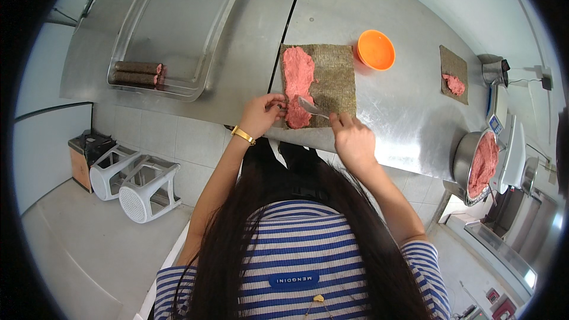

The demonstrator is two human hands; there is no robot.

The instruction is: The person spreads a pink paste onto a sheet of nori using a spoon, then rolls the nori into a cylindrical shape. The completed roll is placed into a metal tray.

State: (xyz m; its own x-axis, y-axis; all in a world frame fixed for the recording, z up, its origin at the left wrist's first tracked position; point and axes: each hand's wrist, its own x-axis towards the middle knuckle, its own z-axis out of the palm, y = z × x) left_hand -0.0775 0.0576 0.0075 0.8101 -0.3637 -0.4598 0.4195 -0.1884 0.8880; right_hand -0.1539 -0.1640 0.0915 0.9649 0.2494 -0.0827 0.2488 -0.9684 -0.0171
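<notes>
A dark green seaweed sheet [335, 77] lies on the steel table, with a long strip of pink minced meat [299, 71] along its left side. My right hand [354, 142] grips a metal spoon [314, 108], whose bowl rests against the near end of the meat. At the sheet's near left edge, my left hand [261, 115] has curled fingers that pinch the sheet beside the meat; the fingertips are partly hidden. Just beyond the sheet's right side stands an orange bowl [376, 50].
A clear tray [195, 92] at left holds rolled seaweed pieces [136, 73]. On the right are another seaweed sheet [453, 59] with some meat, a scale [495, 109] and a metal bowl [462, 157] of minced meat. White stools [148, 192] lie on the floor at left.
</notes>
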